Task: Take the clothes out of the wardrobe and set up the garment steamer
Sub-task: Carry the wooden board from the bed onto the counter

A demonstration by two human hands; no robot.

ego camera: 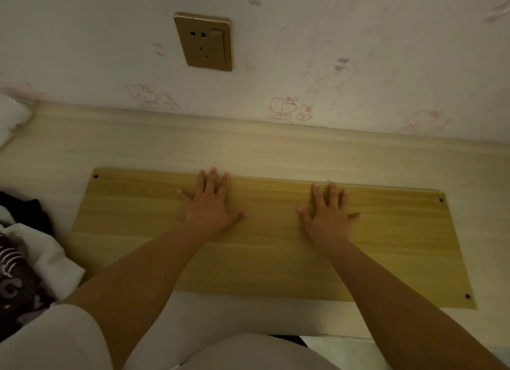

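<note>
- The left hand (212, 204) is lying flat with fingers straight and spread, pressing palm-down on the wooden board (400, 245); it is grasping nothing.
- The right hand (328, 212) is lying flat in the same manner, fingers spread, pressing the same board near its far edge; it is likewise grasping nothing.
- The board is resting flat on the pale desk surface (248, 151), with a small hole showing near three corners; the fourth corner is hidden by the left arm.
- Handling judgement: the board is looking stiff, thin and smooth. Sliding under flat palms is likely the easiest move; lifting is probably calling for a hold on the long edges, since the top face is offering no grip.
- The clothes (30, 262) are lying in a loose heap at the left, just beside the board's left end; they are soft and are looking easy to bunch or snag.
- The garment steamer is not appearing in this view.
- A wall socket (204, 41) is sitting on the wallpapered wall (386, 52) above the desk, with nothing plugged in.
- Obstruction judgement: the heap of clothes is crowding the board's left end and could be caught if the board is pushed leftward.
</note>
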